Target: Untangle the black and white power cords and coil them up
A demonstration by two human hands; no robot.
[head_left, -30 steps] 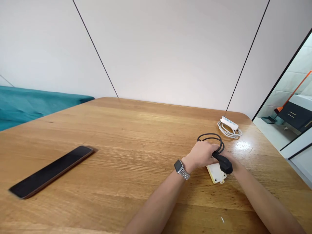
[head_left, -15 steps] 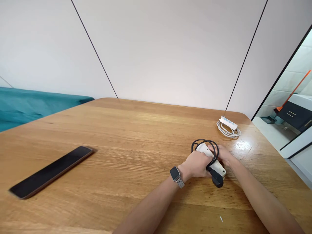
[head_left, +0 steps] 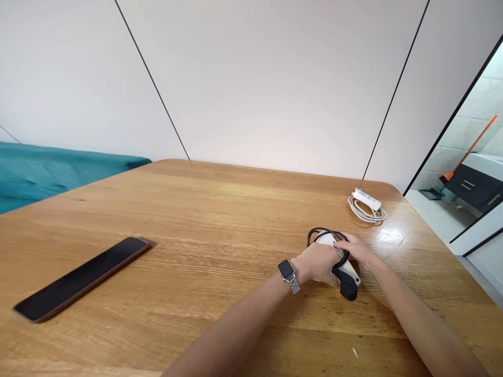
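Observation:
A white power strip is held over the right part of the table, with its black cord looped around it. My left hand, wearing a watch on the wrist, is wrapped around the middle of the strip and the cord. The black plug hangs at the strip's near end, below the left hand. On the far right side, my right hand grips the strip, its thumb lying across the cord loops. Its other fingers are mostly hidden behind the strip.
A white power strip with a coiled white cable lies near the table's back right corner. On the left lies a long black flat object. Beyond the wooden table are a wall and a teal seat.
The right thumb has come over onto the cord loops and the front of the strip. The strip and plug have shifted slightly left, and the left hand stays closed around them.

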